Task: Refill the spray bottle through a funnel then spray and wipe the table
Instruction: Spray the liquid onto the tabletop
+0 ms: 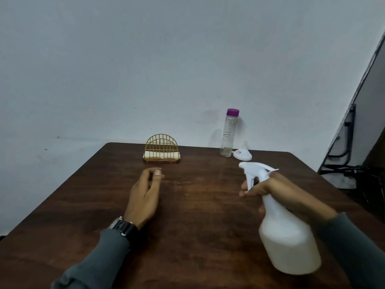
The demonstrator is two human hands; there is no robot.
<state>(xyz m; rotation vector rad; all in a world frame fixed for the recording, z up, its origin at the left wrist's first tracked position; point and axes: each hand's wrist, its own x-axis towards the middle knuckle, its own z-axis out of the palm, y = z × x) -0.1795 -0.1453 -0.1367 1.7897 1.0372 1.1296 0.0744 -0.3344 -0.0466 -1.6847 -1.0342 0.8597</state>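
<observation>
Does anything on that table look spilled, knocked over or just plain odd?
Little stands out. The funnel lies upside down, spout up, beside the capped bottle. No clear puddle shows on the table.

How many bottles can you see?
2. The white spray bottle is held in the right hand above the near right of the table. The clear bottle with a purple cap stands at the far edge, beside the funnel. None seem hidden.
</observation>
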